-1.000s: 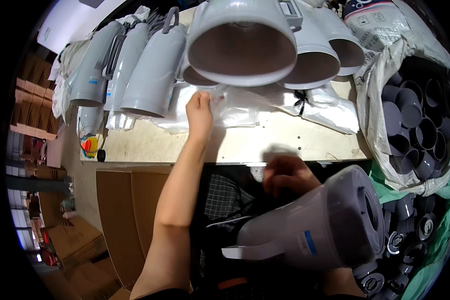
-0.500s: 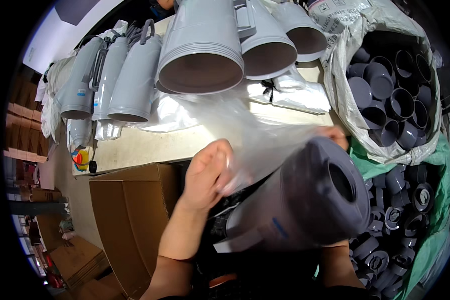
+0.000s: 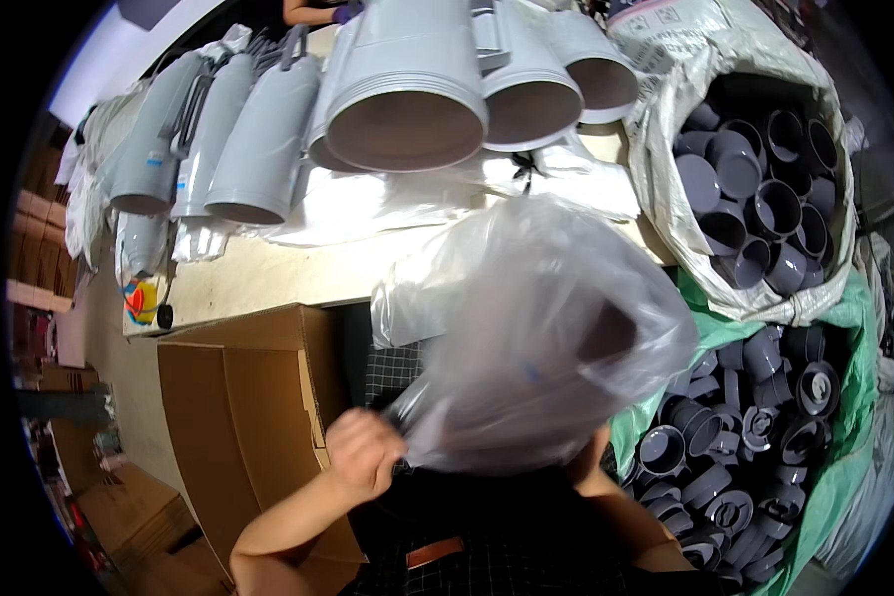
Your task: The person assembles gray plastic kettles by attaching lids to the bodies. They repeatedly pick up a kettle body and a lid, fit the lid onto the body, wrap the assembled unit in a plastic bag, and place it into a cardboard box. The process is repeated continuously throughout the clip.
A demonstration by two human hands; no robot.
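A clear plastic bag [image 3: 467,328] now covers a grey vacuum flask [image 3: 536,402], which lies tilted in front of me with its dark lid end toward the right. My left hand [image 3: 363,454] is closed on the gathered edge of the bag at the flask's lower left. At the lower right, my right hand [image 3: 594,452] touches the bagged flask from below. Its fingers are hidden behind the bag, so their grip does not show. Motion blurs the flask and the film around it.
Grey flask bodies [image 3: 407,109] stand along the table [image 3: 258,273] above flat plastic bags [image 3: 368,204]. An open cardboard box [image 3: 233,417] is at left. At right, a white sack [image 3: 656,189] and a green sack [image 3: 844,447] hold grey plastic parts. Another person's arm [image 3: 311,12] shows at the top.
The bag, earlier held spread beside the bare flask, now wraps over it. My left hand has moved down and left, pulling the bag's edge. The right hand has shifted lower left.
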